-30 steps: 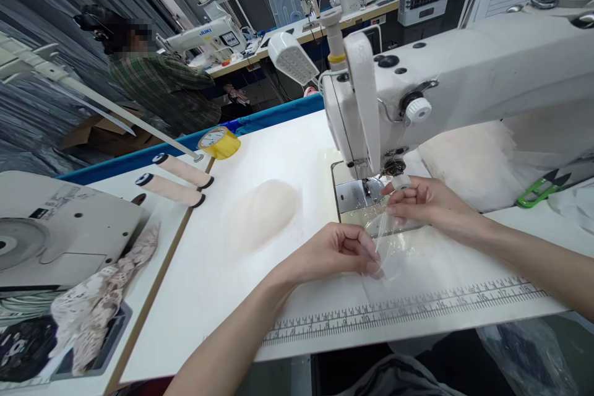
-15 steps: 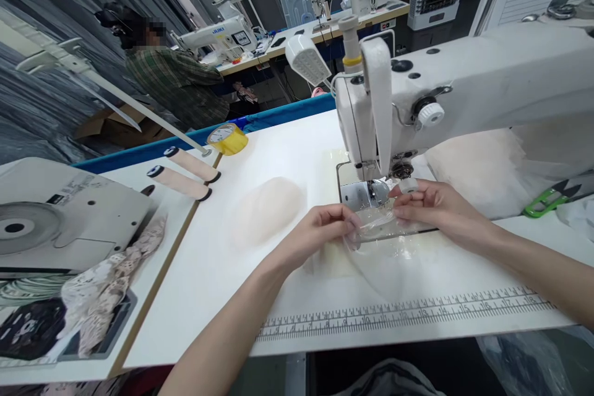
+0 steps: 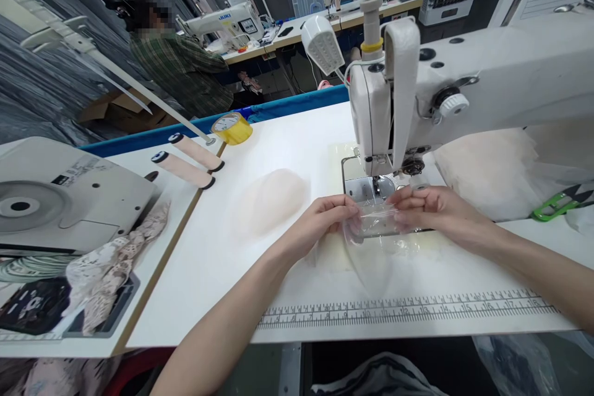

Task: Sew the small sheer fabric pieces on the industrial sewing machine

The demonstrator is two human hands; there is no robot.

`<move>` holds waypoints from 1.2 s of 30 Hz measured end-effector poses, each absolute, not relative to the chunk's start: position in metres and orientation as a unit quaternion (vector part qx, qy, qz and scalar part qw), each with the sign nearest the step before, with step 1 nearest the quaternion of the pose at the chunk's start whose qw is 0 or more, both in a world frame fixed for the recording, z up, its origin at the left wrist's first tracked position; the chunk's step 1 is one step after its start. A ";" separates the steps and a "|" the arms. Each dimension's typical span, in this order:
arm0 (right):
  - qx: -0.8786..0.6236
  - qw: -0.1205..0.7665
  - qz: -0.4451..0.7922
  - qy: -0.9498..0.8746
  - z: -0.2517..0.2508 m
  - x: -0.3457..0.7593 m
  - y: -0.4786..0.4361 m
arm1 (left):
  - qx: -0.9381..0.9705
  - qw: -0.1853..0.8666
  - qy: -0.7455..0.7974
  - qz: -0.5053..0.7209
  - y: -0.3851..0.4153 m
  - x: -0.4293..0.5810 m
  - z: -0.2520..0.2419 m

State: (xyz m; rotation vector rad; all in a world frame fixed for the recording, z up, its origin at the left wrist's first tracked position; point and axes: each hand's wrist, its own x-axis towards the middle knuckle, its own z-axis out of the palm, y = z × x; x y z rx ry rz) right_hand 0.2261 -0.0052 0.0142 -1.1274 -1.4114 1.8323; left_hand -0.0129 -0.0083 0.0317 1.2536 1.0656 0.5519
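Between my two hands stretches a thin, see-through piece of fabric (image 3: 371,260), just in front of the needle area of a white sewing machine (image 3: 385,105). My left hand (image 3: 336,213) pinches its left side, with thumb and index finger together. On the other side, my right hand (image 3: 424,207) is closed on the right part, its fingertips beside the presser foot. Light glints off the sheer material over the metal needle plate (image 3: 355,189). Whether the fabric lies under the foot, I cannot tell.
A pale sheer cup-shaped piece (image 3: 276,198) lies left of my hands. Thread cones (image 3: 185,167) and yellow tape (image 3: 232,129) stand farther left. Green-handled snips (image 3: 554,205) lie right, by piled pale mesh (image 3: 487,167). A printed ruler (image 3: 399,312) runs along the front edge. A co-worker (image 3: 171,62) sits beyond.
The view has shifted, so the machine appears farther right. My hands have drawn the fabric straighter between them, and it now sits slightly in front of the needle.
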 end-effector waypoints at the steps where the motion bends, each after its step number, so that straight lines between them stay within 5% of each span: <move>1: -0.419 0.272 0.686 -0.529 0.014 0.226 -0.005 | 0.553 0.647 0.467 0.240 -0.008 -0.013 0.032; 36: -0.326 0.149 0.716 -0.599 0.018 0.220 -0.015 | 0.525 0.685 0.403 0.303 -0.006 -0.012 0.023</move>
